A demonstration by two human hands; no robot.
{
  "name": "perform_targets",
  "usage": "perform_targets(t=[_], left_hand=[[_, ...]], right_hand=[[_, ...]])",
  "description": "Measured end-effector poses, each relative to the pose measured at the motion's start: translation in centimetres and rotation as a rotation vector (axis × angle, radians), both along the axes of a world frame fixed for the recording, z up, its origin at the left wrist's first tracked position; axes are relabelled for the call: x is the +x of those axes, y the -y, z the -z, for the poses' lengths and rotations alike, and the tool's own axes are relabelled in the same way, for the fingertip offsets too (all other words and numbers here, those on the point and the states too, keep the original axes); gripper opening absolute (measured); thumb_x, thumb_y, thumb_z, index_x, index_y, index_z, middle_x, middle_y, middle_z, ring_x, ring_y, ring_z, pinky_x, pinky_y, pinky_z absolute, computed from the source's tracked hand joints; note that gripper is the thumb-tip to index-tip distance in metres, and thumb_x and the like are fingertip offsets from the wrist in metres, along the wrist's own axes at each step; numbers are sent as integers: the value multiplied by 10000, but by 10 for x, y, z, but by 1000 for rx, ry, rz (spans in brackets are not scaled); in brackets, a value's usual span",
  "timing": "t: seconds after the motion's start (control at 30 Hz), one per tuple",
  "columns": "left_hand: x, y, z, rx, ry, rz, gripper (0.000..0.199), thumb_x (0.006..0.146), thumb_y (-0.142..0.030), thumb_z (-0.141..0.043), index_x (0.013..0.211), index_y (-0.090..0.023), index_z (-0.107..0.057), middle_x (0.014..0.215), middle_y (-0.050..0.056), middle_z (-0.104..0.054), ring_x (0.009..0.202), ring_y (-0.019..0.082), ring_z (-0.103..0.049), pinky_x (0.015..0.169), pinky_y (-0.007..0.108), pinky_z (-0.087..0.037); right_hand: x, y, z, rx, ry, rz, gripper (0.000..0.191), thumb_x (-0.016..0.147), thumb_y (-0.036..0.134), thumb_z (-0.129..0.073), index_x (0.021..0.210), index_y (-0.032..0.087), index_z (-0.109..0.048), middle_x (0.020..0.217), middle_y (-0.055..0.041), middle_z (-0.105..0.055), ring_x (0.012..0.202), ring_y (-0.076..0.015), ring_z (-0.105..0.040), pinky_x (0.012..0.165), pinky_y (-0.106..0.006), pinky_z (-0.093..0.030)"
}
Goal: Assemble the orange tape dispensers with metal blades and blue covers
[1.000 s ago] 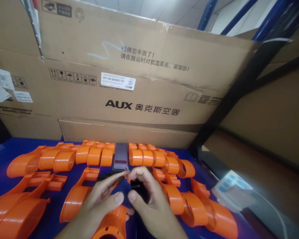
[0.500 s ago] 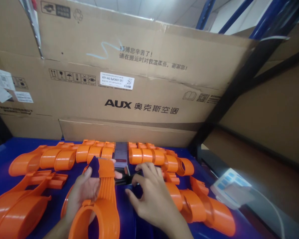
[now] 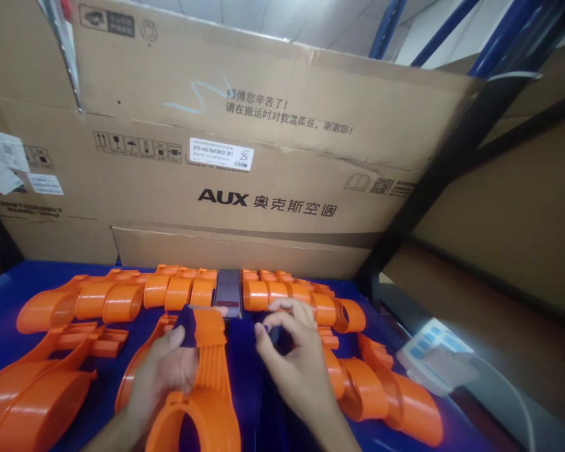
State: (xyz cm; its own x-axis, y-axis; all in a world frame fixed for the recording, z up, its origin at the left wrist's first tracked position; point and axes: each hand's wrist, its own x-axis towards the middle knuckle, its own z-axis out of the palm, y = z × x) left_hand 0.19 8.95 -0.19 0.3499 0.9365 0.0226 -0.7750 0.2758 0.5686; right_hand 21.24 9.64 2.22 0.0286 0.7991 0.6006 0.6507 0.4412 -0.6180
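Observation:
My left hand point(image 3: 169, 358) is wrapped round an orange plastic piece point(image 3: 211, 364), which has a large ring at its lower end and a ribbed stem above. A dark blue flap point(image 3: 187, 326) shows beside my left thumb at the top of the stem. To the right, my right hand point(image 3: 296, 358) is held apart from the piece, its thumb and index finger pressed together in a loop. Whether a small dark thing sits at those fingertips I cannot make out. Behind my left hand lies another orange ring piece point(image 3: 128, 370), partly covered.
Several orange ring pieces point(image 3: 122, 303) stand in rows on the blue surface point(image 3: 9, 282), left and right. A dark flat device point(image 3: 228, 292) lies between the back rows. Cardboard point(image 3: 282, 245) walls off the back. A white box with a cable point(image 3: 435, 358) is at right.
My left hand and the orange piece have shifted slightly right and down. My right hand has drawn away to the right, its fingers closing to a pinch; the black thing between the hands no longer shows.

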Motion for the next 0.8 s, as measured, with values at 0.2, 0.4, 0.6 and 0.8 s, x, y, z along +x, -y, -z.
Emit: perform_targets(t=[0.2, 0.4, 0.6, 0.8], left_hand=[[13, 22, 4, 12, -103, 61, 391, 821, -318, -764, 1181, -164, -777, 1209, 169, -782, 1206, 401, -695, 1008, 523, -566], [12, 23, 8, 38, -82, 30, 442, 797, -402, -775, 1181, -183, -764, 1168, 164, -787, 1217, 396, -684, 1030, 532, -553], [15, 24, 7, 34, -90, 36, 502, 768, -393, -800, 1222, -189, -735, 1122, 153, -795, 1183, 389, -700, 980, 517, -578], [9, 19, 1, 15, -60, -67, 431, 787, -431, -782, 1164, -221, -768, 1121, 124, -795, 1016, 353, -749, 800, 430, -624]], right_hand=[[-2, 6, -2, 241, -187, -29, 135, 926, 218, -655, 811, 241, -588, 875, -30, -625, 876, -232, -603, 823, -396, -473], [1, 16, -7, 145, -142, -447, 198, 959, 369, -620, 1117, 249, -610, 1062, -90, -665, 1023, -280, -640, 874, -424, -543], [0, 18, -4, -27, -192, -535, 181, 1007, 407, -560, 1123, 269, -544, 1214, -108, -651, 1141, -287, -654, 984, -441, -540], [5, 17, -2, 105, -480, -382, 263, 1008, 517, -537, 1130, 284, -536, 1060, -91, -686, 969, -279, -705, 818, -401, -601]])
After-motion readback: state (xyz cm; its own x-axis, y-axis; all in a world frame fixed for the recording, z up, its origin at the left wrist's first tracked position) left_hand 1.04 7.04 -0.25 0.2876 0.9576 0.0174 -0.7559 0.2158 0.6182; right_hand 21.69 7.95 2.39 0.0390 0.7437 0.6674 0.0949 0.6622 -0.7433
